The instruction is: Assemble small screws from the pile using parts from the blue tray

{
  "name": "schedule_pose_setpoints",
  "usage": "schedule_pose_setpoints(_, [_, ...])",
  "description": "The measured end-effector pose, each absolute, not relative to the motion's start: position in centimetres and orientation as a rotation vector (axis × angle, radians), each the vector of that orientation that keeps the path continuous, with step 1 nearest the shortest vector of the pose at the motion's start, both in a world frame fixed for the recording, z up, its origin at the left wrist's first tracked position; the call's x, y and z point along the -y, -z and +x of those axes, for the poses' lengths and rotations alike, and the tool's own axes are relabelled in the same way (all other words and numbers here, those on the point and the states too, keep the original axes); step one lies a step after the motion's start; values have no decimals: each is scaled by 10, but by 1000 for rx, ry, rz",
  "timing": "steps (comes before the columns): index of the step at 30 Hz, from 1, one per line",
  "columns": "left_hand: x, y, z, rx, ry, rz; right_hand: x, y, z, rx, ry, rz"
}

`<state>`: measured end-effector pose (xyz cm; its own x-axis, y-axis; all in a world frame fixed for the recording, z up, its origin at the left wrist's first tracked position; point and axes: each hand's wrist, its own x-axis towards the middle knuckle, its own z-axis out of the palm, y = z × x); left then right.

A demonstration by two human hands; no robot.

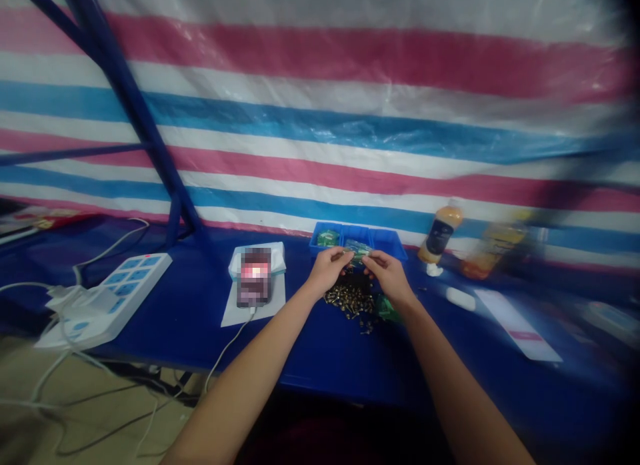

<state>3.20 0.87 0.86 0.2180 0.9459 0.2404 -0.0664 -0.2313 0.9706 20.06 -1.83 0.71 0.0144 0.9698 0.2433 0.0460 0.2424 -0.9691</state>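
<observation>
My left hand (327,272) and my right hand (393,277) are raised in front of the blue bins, fingertips closed in a pinch. Between them is a small clear plastic bag (358,250) with a greenish tint, gripped at its two sides. Just below my hands lies a loose pile of small brass-coloured metal parts (349,300) on the blue table (325,358). A green packet (387,309) rests right of the pile, partly covered by my right wrist. What the held bag contains is too small to make out.
A blue divided bin (389,244) stands behind my hands, with a green packet (328,238) in its left compartment. Left are a charging phone (254,278) and a white power strip (120,295) with cables. Right are bottles (441,233), a white case (461,298) and a paper card (520,326).
</observation>
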Motion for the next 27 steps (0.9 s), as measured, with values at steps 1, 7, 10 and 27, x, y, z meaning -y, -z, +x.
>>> schedule_pose_setpoints(1, [-9,-8,32,-901,-1218,1474,18,-7,200,1338,-981,-1076])
schedule_pose_setpoints(7, [-5,-8,34,-888,-1179,1471,20,-6,198,1322,-881,-1100])
schedule_pose_setpoints(10, [-9,-9,32,-909,-1206,1417,19,-7,196,1279,-921,-1104])
schedule_pose_setpoints(27, [-81,-50,-12,-1972,-955,2269,17,-17,223,1554,-637,-1347])
